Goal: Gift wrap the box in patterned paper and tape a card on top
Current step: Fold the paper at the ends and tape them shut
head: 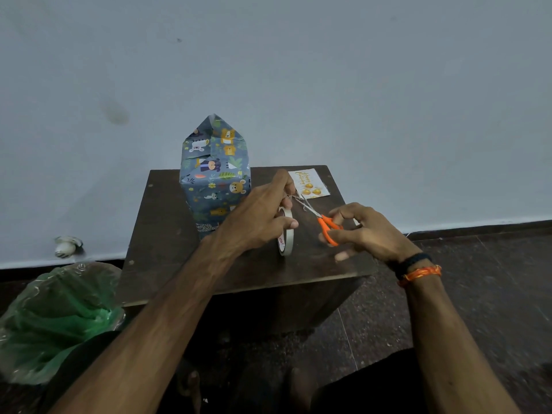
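Observation:
A box wrapped in blue animal-patterned paper stands upright on the back left of a dark wooden table, its top flaps folded to a point. A white card with gold balloons lies flat at the back right. My left hand holds a roll of clear tape upright and pinches a pulled-out strip near the card. My right hand grips orange-handled scissors, whose blades meet the strip just right of my left fingers.
A crumpled green plastic bag lies on the floor at the left. A small white object sits by the wall base. A pale wall rises close behind the table, and dark floor surrounds it.

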`<state>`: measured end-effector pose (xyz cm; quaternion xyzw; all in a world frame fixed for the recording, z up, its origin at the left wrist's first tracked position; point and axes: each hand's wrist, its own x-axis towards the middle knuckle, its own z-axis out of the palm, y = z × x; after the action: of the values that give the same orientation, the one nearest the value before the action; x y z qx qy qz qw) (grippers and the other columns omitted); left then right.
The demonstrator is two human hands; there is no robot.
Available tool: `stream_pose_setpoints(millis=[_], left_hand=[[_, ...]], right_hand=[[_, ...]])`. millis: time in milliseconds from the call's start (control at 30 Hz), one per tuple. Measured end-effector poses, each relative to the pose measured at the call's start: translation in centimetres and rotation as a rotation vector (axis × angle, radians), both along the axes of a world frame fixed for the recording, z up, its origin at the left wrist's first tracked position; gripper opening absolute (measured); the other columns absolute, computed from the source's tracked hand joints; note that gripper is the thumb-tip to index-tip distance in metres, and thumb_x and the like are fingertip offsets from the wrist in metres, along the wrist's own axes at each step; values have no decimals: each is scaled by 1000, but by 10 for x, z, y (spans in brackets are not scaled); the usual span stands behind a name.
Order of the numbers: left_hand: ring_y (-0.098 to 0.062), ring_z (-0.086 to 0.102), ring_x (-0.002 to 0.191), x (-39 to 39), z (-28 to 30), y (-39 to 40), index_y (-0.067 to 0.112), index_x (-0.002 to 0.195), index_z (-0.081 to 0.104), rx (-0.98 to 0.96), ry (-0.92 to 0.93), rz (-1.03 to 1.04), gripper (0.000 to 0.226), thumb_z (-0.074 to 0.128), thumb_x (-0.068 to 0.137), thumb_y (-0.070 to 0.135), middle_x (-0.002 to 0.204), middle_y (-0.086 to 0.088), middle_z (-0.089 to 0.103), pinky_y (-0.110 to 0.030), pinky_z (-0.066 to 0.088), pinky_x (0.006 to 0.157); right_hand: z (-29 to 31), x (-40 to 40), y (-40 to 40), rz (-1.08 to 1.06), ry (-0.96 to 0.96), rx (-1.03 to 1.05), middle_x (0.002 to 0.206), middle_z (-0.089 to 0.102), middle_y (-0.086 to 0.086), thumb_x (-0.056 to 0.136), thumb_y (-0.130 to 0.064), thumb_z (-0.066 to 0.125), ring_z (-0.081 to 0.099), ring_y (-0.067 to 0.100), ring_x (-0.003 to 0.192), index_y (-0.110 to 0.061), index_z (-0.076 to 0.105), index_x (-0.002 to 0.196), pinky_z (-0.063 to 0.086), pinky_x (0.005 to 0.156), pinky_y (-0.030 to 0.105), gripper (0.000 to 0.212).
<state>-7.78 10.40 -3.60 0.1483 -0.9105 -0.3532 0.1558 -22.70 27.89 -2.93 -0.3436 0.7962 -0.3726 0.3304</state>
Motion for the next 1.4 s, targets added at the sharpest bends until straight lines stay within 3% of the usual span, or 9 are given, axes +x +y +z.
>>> stream_pose_setpoints(millis=[100, 200, 267, 367, 567, 767, 1200, 1300, 1400], left_hand=[[-19, 65, 88, 0, -1, -1, 19, 112, 42, 4, 9, 0, 49, 81, 83, 14, 95, 5, 60, -46, 59, 77], [-18, 65, 89, -1, -3, -1, 19, 113, 42, 6, 12, -1, 50, 82, 83, 14, 96, 5, 60, -46, 59, 77], [-16, 65, 89, -2, -4, 0, 20, 113, 42, 2, 15, -8, 50, 82, 83, 15, 97, 4, 60, -45, 60, 77], [-14, 64, 92, -3, -4, 0, 20, 114, 43, -5, 22, -14, 50, 82, 83, 16, 100, 2, 60, -44, 60, 79], [-19, 64, 97, -2, -4, 1, 22, 113, 44, -6, 31, -1, 51, 83, 81, 18, 103, 1, 61, -46, 60, 80], [-28, 66, 90, -1, -3, 3, 23, 113, 46, 3, 31, 20, 50, 83, 81, 18, 96, -4, 64, -49, 60, 74], [-21, 67, 90, -2, 0, 4, 22, 114, 46, 33, 37, 6, 51, 85, 80, 17, 99, 0, 62, -46, 61, 79], [-15, 66, 93, -2, 0, 3, 21, 113, 46, 49, 40, 3, 52, 85, 79, 15, 98, 2, 61, -42, 62, 81], [-12, 66, 91, -3, -1, 3, 22, 114, 46, 72, 37, 5, 53, 85, 79, 13, 97, 1, 63, -40, 62, 81]], right_hand=[[-1, -2, 0, 21, 81, 14, 132, 51, -5, 78, -23, 86, 63, 23, 110, -2, 71, 82, 65, 71, 43, 26], [-1, 0, -3, 48, 177, 27, 131, 51, -4, 79, -21, 85, 69, 22, 95, -2, 69, 80, 64, 73, 42, 25], [-1, 0, -7, 68, 259, 25, 129, 52, -5, 77, -25, 85, 70, 22, 88, -4, 70, 77, 62, 78, 47, 26], [-3, -2, -10, 80, 338, 3, 126, 54, -7, 74, -30, 85, 65, 24, 96, -10, 70, 71, 57, 86, 53, 25], [-2, -3, -10, 95, 374, -31, 123, 57, -6, 76, -23, 84, 60, 22, 105, -17, 69, 66, 56, 88, 53, 20], [2, -1, -10, 84, 443, -44, 122, 59, -5, 76, -21, 84, 54, 15, 108, -21, 66, 62, 51, 86, 36, 23], [0, -4, -10, 84, 483, -83, 119, 58, -2, 76, -17, 85, 56, 16, 105, -20, 67, 64, 48, 81, 27, 22], [-1, -6, -9, 71, 483, -107, 116, 57, -7, 75, -14, 85, 58, 13, 100, -16, 68, 65, 45, 77, 22, 20], [0, -7, -7, 44, 464, -135, 111, 59, -13, 75, -13, 84, 64, 8, 90, -15, 67, 70, 50, 81, 25, 17]])
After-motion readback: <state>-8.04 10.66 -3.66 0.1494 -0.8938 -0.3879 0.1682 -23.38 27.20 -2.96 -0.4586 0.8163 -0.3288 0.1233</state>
